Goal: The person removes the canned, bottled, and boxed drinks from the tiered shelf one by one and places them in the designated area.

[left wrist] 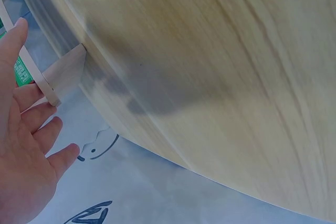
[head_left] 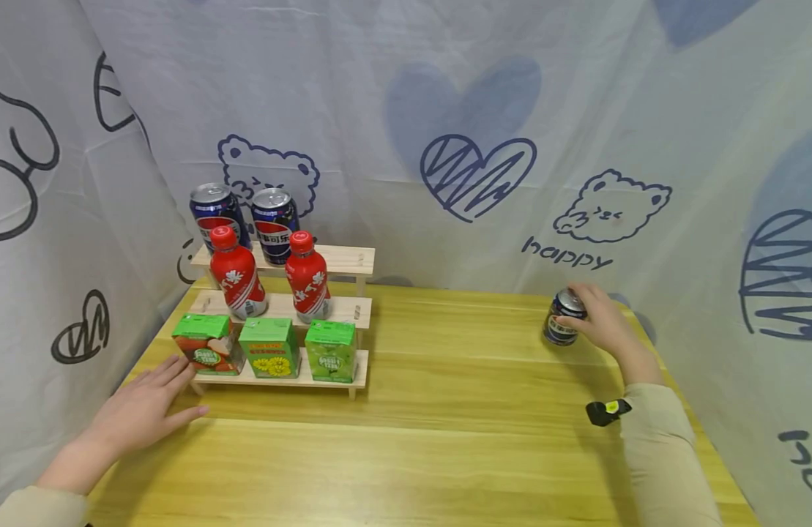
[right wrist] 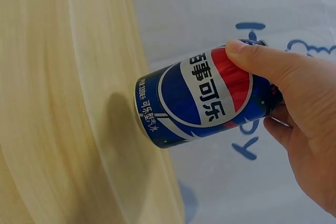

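At the table's right side my right hand (head_left: 600, 320) grips a blue soda can (head_left: 561, 319) near its top. In the right wrist view the thumb lies on the can's (right wrist: 199, 95) red and white label, with fingers behind it. Whether the base touches the table cannot be told. My left hand (head_left: 142, 410) lies at the front left corner of a three-step wooden rack (head_left: 283, 380), fingers extended. In the left wrist view its fingertips are at the rack's edge (left wrist: 39, 74). The nearest thing on that step is a green and red drink carton (head_left: 211, 348).
Two more green cartons (head_left: 270, 350) stand on the bottom step. Two red bottles (head_left: 237, 282) are on the middle step and two blue cans (head_left: 274, 223) on top. Patterned white cloth (head_left: 406, 95) rises behind and beside the wooden table (head_left: 406, 454).
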`<action>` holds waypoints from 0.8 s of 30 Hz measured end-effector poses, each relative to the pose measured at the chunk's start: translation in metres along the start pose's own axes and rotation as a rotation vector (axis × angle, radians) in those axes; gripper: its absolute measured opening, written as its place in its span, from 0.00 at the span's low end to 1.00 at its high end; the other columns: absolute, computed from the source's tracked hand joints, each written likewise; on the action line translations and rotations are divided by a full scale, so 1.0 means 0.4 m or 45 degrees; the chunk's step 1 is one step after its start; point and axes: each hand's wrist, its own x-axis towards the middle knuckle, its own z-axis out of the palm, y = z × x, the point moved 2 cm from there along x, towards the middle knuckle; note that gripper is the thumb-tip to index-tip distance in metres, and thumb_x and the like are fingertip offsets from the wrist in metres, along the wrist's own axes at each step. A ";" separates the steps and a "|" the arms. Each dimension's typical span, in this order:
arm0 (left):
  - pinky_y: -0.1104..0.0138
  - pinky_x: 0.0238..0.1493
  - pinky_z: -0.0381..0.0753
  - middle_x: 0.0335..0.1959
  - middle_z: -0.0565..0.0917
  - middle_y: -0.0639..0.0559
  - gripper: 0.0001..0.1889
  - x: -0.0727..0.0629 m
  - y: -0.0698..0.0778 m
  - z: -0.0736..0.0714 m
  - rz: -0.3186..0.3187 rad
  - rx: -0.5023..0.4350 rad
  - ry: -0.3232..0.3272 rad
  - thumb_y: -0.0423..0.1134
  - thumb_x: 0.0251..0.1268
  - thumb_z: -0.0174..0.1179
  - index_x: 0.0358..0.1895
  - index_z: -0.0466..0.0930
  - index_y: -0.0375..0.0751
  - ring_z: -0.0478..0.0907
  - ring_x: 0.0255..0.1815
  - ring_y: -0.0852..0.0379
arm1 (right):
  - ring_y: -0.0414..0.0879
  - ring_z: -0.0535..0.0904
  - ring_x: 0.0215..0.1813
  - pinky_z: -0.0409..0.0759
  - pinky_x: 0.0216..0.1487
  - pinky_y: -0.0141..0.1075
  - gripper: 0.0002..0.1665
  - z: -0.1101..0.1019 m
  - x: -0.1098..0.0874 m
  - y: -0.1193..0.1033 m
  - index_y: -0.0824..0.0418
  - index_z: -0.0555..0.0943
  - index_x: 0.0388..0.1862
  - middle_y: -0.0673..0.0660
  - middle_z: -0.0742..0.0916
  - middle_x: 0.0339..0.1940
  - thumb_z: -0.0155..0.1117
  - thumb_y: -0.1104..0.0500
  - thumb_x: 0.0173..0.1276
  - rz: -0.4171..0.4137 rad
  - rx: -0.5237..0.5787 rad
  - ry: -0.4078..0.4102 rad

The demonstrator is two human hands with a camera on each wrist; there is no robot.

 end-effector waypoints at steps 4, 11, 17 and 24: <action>0.37 0.68 0.63 0.70 0.65 0.26 0.44 0.001 0.003 -0.002 -0.003 -0.012 -0.009 0.66 0.61 0.57 0.67 0.69 0.29 0.62 0.70 0.29 | 0.72 0.64 0.66 0.64 0.66 0.67 0.43 0.000 -0.004 0.019 0.72 0.59 0.72 0.76 0.66 0.69 0.66 0.53 0.68 0.043 0.017 -0.030; 0.38 0.68 0.64 0.69 0.65 0.26 0.45 0.000 0.003 -0.003 -0.003 -0.017 0.004 0.66 0.61 0.58 0.66 0.69 0.28 0.63 0.70 0.29 | 0.73 0.65 0.65 0.64 0.65 0.67 0.43 0.009 -0.003 0.055 0.74 0.58 0.72 0.77 0.66 0.68 0.65 0.54 0.68 0.079 0.031 -0.066; 0.39 0.68 0.64 0.70 0.65 0.26 0.44 0.000 0.000 0.004 0.000 -0.021 0.011 0.66 0.61 0.58 0.66 0.70 0.28 0.63 0.70 0.29 | 0.75 0.64 0.65 0.64 0.65 0.68 0.42 0.015 -0.006 0.081 0.74 0.58 0.72 0.79 0.65 0.68 0.65 0.55 0.68 0.083 0.028 -0.068; 0.38 0.66 0.66 0.69 0.66 0.25 0.45 -0.002 -0.002 0.007 -0.001 -0.019 0.035 0.66 0.60 0.59 0.66 0.70 0.29 0.65 0.68 0.27 | 0.75 0.64 0.65 0.64 0.64 0.69 0.43 0.016 -0.005 0.094 0.72 0.56 0.74 0.78 0.64 0.69 0.63 0.52 0.70 0.119 0.043 -0.080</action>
